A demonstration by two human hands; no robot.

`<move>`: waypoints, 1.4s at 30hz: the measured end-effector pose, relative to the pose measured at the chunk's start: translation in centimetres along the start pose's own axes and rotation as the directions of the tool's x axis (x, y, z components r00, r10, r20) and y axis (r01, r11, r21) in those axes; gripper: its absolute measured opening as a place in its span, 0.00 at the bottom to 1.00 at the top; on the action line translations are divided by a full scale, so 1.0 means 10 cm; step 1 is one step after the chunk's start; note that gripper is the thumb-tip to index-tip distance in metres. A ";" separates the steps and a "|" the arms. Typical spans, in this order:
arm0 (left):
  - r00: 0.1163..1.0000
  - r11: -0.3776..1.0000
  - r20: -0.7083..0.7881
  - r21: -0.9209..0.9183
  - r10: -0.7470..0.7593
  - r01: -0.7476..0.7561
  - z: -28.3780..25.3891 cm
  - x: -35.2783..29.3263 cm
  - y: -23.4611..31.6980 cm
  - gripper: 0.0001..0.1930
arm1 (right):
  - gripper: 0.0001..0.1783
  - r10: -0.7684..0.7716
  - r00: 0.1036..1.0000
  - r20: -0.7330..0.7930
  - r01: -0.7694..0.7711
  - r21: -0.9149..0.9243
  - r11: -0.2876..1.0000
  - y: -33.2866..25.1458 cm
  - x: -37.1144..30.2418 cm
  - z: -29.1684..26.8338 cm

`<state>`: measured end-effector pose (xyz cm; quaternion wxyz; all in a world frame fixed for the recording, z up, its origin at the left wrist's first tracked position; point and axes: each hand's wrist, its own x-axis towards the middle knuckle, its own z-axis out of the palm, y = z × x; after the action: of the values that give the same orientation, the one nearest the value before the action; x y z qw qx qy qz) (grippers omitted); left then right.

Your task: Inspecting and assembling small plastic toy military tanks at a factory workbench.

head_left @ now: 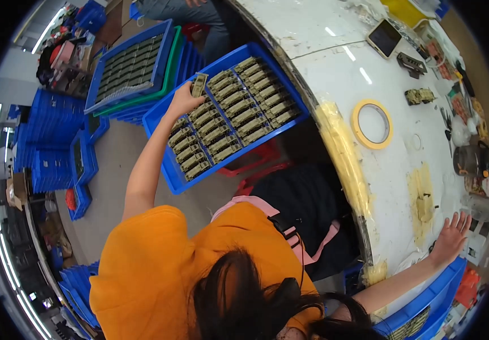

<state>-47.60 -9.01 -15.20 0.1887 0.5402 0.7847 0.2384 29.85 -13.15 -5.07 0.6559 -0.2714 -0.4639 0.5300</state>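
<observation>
My left hand [185,103] is closed on a small olive-green toy truck [198,85] at the far left corner of a blue tray [172,177]. Rows of similar toy trucks [234,104] lie in that tray, which rests over a red stool [255,157]. Out to the right, my right hand [451,239] is open with its fingers spread, at the white table [335,73], and nothing shows in it. Below my right forearm, another blue tray [451,289] holds more olive pieces, partly hidden at the lower edge.
A roll of yellow tape [355,124], a phone [385,38], a dark part [411,65] and a single olive vehicle [420,96] lie on the table. Stacked blue trays [52,147] stand at left; another filled tray [94,93] tops a pile. A person's leg [190,25] shows beyond.
</observation>
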 end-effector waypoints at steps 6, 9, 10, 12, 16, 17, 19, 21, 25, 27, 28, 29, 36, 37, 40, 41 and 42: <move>0.994 0.923 0.068 0.369 0.088 -0.107 -0.07 -0.04 -1.54 0.19 | 0.33 0.058 0.994 0.092 -0.054 -0.051 0.997 -0.08 -0.14 0.11; 0.999 0.904 0.010 0.426 -0.050 0.041 -0.01 -0.09 -1.94 0.18 | 0.33 0.090 0.994 0.061 -0.086 -0.076 0.993 -0.15 -0.32 0.04; 0.996 0.893 -0.010 0.443 -0.088 0.083 -0.02 -0.06 -2.03 0.18 | 0.33 0.100 0.995 -0.004 -0.100 -0.113 0.989 -0.21 -0.40 0.01; 0.993 0.878 -0.010 0.465 -0.121 0.112 -0.05 0.04 -2.11 0.19 | 0.33 0.052 0.992 -0.118 -0.068 -0.139 0.988 -0.26 -0.59 0.12; 0.971 0.841 -0.008 0.497 -0.241 0.213 0.08 0.20 -2.24 0.20 | 0.34 0.034 0.978 -0.207 -0.076 -0.200 0.977 -0.49 -0.92 0.16; 0.965 0.833 0.023 0.510 -0.263 0.215 0.13 0.24 -2.27 0.19 | 0.35 0.041 0.972 -0.230 -0.092 -0.216 0.972 -0.55 -0.96 0.19; 0.948 0.811 0.079 0.543 -0.309 0.219 0.21 0.30 -2.31 0.17 | 0.35 -0.031 0.920 -0.391 -0.077 -0.257 0.963 -0.52 -1.00 0.38; 0.937 0.800 0.105 0.558 -0.335 0.223 0.22 0.31 -2.36 0.16 | 0.35 -0.108 0.838 -0.534 -0.069 -0.300 0.951 -0.49 -1.02 0.64; 0.917 0.775 0.160 0.598 -0.366 0.205 0.25 0.30 -2.40 0.17 | 0.35 -0.189 0.744 -0.641 -0.067 -0.353 0.933 -0.45 -0.93 1.01; 0.917 0.790 0.165 0.576 -0.364 0.210 0.23 0.27 -2.43 0.18 | 0.35 -0.131 0.827 -0.546 -0.064 -0.323 0.944 -0.51 -0.97 0.85; 0.918 0.803 0.170 0.558 -0.357 0.209 0.21 0.27 -2.44 0.20 | 0.35 -0.075 0.892 -0.447 -0.065 -0.290 0.955 -0.56 -1.03 0.71; 0.920 0.817 0.175 0.538 -0.351 0.209 0.20 0.26 -2.44 0.21 | 0.35 -0.022 0.942 -0.335 -0.069 -0.259 0.963 -0.60 -1.05 0.62; 0.913 0.836 0.235 0.522 -0.333 0.171 0.22 0.21 -2.33 0.24 | 0.32 0.068 0.996 -0.063 -0.085 -0.337 0.938 -0.50 -0.91 0.87; 0.915 0.834 0.232 0.527 -0.330 0.167 0.22 0.21 -2.34 0.23 | 0.31 0.090 0.989 -0.113 -0.130 -0.426 0.895 -0.51 -0.91 0.86; 0.921 0.827 0.227 0.541 -0.318 0.152 0.23 0.20 -2.36 0.22 | 0.30 0.123 0.954 -0.272 -0.276 -0.648 0.710 -0.54 -0.94 0.83; 0.921 0.827 0.227 0.541 -0.317 0.152 0.23 0.20 -2.36 0.22 | 0.30 0.123 0.954 -0.272 -0.276 -0.648 0.710 -0.54 -0.94 0.81; 0.922 0.822 0.210 0.544 -0.325 0.166 0.23 0.19 -2.36 0.23 | 0.29 0.123 0.947 -0.297 -0.296 -0.657 0.693 -0.55 -0.94 0.80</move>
<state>-64.89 -14.02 -30.79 0.1807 0.4933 0.8461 -0.0904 25.04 -24.76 -0.08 0.4898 -0.6079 -0.5149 0.3542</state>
